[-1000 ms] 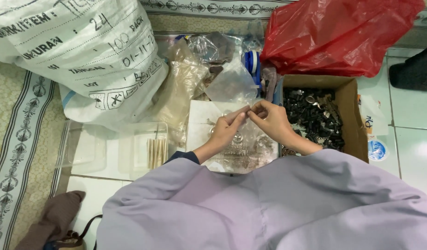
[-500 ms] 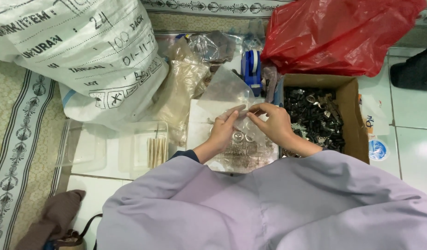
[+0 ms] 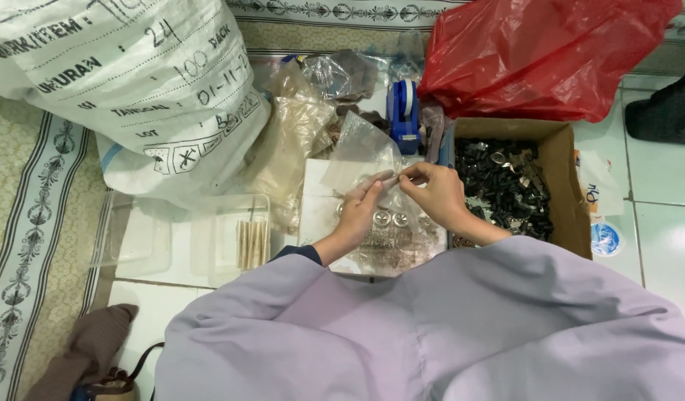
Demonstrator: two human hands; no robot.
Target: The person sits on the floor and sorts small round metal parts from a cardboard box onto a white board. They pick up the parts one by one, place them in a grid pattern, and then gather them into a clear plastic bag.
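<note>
Both hands meet at centre: left hand [image 3: 361, 206] and right hand [image 3: 434, 191] pinch a small clear plastic bag [image 3: 363, 148] between fingertips, just left of the cardboard box [image 3: 561, 174].

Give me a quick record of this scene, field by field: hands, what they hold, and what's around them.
left hand: pinching a small clear bag
right hand: fingers at the same bag's edge
under hands: small round metal parts on a sheet
right side: cardboard box of dark parts
behind: blue tape dispenser, red bag
left side: white sack, clear tray
</note>
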